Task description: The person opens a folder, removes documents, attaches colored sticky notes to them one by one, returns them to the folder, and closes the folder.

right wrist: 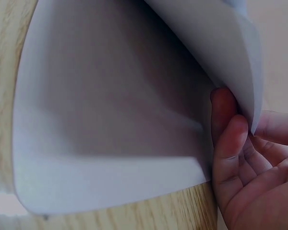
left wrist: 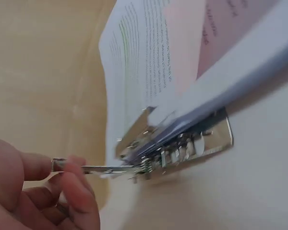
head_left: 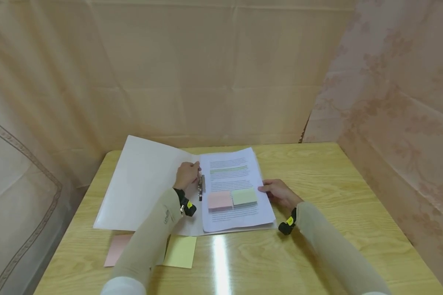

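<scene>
A white folder [head_left: 136, 192] lies spread open on the table, with a metal lever clip [head_left: 200, 190] along its spine. My left hand [head_left: 186, 174] pinches the clip's raised lever [left wrist: 103, 169] between thumb and fingers. Printed sheets [head_left: 266, 213] lie on the folder's right side, their left edge at the clip's jaw in the left wrist view. My right hand [head_left: 279, 192] pinches the right edge of these sheets, and they curve up off the folder's back cover [right wrist: 110, 120]. On the top page sit a pink sticky note [head_left: 220, 200] and a green sticky note [head_left: 245, 196].
Below the folder, a pink sticky note pad [head_left: 116, 248] and a yellow one [head_left: 181, 252] lie on the wooden table [head_left: 317, 172], partly covered by the left sleeve. Beige cloth [head_left: 214, 73] hangs behind the table's far edge, and patterned cloth [head_left: 402, 106] hangs at the right.
</scene>
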A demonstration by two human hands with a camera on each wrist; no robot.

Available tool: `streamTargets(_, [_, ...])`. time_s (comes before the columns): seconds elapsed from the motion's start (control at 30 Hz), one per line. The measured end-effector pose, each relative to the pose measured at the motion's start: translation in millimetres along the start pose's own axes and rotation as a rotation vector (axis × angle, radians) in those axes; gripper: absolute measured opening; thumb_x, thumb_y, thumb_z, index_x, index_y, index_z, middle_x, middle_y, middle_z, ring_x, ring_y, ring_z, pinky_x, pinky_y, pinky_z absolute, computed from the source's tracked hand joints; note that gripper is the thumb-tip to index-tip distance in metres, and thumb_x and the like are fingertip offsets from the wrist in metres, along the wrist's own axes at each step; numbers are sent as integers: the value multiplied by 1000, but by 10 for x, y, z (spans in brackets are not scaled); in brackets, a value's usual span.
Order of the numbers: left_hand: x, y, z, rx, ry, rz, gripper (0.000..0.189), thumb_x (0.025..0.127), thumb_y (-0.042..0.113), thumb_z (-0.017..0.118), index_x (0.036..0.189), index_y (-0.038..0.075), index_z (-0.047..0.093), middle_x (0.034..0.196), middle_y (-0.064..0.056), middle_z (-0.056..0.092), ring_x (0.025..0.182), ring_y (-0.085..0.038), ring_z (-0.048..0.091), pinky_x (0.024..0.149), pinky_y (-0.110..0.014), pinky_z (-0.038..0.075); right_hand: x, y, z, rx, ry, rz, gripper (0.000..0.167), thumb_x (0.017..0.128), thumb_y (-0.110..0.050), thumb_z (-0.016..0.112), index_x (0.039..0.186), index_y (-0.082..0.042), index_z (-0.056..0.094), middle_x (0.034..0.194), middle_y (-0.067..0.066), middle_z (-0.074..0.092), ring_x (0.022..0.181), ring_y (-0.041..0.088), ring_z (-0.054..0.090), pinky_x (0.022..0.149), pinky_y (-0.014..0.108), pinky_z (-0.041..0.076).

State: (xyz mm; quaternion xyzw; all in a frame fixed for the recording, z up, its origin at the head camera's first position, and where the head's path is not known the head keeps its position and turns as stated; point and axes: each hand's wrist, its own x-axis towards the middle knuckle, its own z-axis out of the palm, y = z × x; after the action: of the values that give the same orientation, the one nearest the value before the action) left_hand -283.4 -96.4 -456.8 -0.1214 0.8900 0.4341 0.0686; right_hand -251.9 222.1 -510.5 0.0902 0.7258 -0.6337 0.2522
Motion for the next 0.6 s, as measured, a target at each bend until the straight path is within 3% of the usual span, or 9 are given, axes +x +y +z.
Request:
streamTargets(0.2, [-237, 10, -122, 69, -31, 39, 34, 98, 28, 53, 106, 1, 71, 93, -12, 71, 73, -14, 60, 61, -20, 42, -8, 2, 9, 6, 19, 15, 45, 96, -9, 58, 137, 5, 49, 107, 6, 67, 86, 13, 61, 75, 27, 51])
streamTargets(0.4, [-394, -58, -181, 93, -98, 40, 26, 94, 22, 63, 104, 0, 72, 85, -12, 70, 70, -15, 59, 60, -21, 42, 11, 16, 5, 3, 18, 7, 44, 95, -9, 58, 136, 6, 49, 106, 6, 68, 85, 13, 61, 74, 26, 51])
streamTargets(0.6, [-461, -109, -212, 94, -113, 22, 24, 94, 20, 63, 104, 0, 72, 86, -10, 70, 73, -17, 60, 63, -22, 43, 27, 1, -4, -9, 22, 12, 43, 96, -10, 57, 136, 4, 50, 109, 8, 67, 86, 14, 61, 74, 27, 51])
